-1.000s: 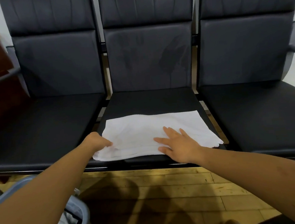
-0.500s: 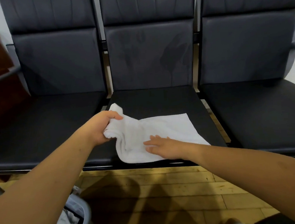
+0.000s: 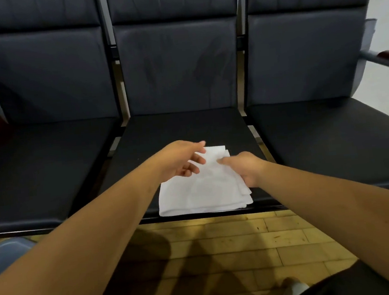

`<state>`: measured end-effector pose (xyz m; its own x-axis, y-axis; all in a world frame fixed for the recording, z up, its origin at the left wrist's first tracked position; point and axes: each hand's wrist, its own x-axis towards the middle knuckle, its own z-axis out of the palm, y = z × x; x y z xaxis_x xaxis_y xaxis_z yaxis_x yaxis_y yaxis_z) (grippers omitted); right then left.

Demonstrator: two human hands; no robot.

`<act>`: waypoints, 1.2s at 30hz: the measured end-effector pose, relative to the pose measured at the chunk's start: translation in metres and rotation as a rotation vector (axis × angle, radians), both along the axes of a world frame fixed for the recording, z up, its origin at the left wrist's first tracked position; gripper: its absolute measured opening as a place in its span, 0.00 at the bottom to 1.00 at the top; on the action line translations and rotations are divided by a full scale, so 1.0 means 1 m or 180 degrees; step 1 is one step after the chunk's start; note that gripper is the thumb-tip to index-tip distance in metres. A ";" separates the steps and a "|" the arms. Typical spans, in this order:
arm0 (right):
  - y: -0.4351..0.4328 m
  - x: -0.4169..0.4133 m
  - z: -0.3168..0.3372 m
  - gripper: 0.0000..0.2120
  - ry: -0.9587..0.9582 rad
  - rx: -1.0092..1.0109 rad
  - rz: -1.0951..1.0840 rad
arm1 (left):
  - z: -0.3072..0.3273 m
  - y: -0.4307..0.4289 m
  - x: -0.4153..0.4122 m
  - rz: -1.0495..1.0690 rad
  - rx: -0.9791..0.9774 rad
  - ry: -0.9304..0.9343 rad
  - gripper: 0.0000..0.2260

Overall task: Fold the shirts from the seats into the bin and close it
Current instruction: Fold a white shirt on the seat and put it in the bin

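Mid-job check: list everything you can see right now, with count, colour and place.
seats: three, black, in a row across the view
shirt: one, white, folded, front of the middle seat
bin: one, blue-grey rim, lower left, mostly hidden by the arm
armrest: one, grey with reddish top, far right
floor: one, yellowish wood, below the seats
left hand: one, fingers relaxed, over the shirt's far left corner
right hand: one, on the shirt's right edge, fingers hidden
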<state>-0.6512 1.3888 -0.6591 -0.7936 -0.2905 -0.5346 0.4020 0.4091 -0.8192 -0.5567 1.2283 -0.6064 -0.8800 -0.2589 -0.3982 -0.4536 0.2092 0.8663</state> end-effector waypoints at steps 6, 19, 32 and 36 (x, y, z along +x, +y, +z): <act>-0.009 0.007 0.007 0.10 0.0698 0.0177 0.0074 | -0.025 -0.042 0.015 0.0970 -0.0457 -0.0068 0.10; -0.003 0.011 -0.003 0.11 0.1276 0.1582 0.0353 | -0.051 -0.054 0.021 0.1058 -0.0674 -0.0411 0.19; -0.023 0.008 0.004 0.12 0.0289 -0.0782 -0.0205 | -0.045 -0.052 0.014 0.1128 0.1414 -0.0088 0.18; -0.029 -0.003 0.030 0.08 0.0330 -0.1437 -0.0170 | -0.028 -0.058 0.014 0.1176 0.1994 0.0627 0.17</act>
